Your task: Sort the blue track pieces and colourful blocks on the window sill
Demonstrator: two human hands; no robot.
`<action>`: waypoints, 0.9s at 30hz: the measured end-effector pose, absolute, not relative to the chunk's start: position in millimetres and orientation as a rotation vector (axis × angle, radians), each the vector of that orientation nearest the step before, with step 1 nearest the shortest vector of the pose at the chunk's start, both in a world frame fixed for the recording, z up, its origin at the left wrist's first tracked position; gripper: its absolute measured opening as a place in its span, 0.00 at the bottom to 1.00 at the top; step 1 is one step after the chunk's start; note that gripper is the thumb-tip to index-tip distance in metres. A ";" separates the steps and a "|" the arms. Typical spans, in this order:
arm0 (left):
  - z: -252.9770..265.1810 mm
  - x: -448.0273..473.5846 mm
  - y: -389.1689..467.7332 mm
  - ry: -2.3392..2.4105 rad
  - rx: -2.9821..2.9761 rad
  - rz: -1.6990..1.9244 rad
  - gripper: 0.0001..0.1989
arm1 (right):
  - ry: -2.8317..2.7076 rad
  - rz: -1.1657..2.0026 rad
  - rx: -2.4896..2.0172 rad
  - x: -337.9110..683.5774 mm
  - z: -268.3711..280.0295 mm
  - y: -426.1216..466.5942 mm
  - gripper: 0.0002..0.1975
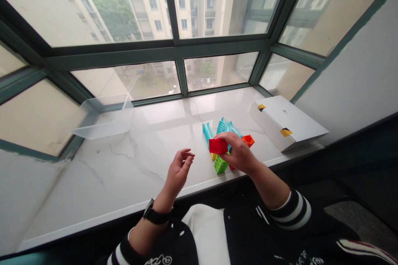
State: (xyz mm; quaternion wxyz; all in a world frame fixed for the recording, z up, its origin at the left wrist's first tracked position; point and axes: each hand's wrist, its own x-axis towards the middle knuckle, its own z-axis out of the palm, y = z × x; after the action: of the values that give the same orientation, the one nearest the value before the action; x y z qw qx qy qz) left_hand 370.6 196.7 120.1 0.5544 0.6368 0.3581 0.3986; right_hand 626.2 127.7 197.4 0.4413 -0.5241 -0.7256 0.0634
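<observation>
My right hand point(241, 155) grips a red toy block point(218, 146) between thumb and fingers, holding it above a group of plastic pieces. Below it stands a green block point(221, 164) with openings in its sides. Behind lie a straight light-blue track piece point(207, 133) and a curved ribbed blue piece point(224, 126). An orange block point(248, 140) shows just past my right hand, which hides part of the group. To the left, my left hand point(180, 169) hovers over the sill with its fingers apart and slightly curled, touching nothing.
A clear plastic bin point(107, 126) stands at the left of the marble-look sill point(124, 165). At the right, a white box point(289, 118) with yellow-and-black tabs leans by the wall. Green-framed windows point(180, 49) enclose the far side. The sill's front edge runs close to my body.
</observation>
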 end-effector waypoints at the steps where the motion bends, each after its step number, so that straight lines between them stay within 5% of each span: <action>1: 106.9 367.1 202.4 0.906 1.569 0.907 0.18 | -1.755 0.164 -1.329 635.7 198.2 124.8 0.19; 10: -13.4 335.6 221.1 1.394 2.365 0.643 0.19 | -1.561 0.144 -1.611 695.1 178.6 89.9 0.18; 27: -19.0 329.4 218.4 1.365 2.521 0.634 0.20 | -1.758 0.395 -1.712 712.6 130.0 72.3 0.30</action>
State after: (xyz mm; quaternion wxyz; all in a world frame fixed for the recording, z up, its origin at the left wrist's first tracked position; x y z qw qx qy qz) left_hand 329.4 218.4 -19.0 0.1027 0.8540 0.4626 0.2147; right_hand 712.6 72.3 130.0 0.3221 -0.6519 -0.6697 0.1506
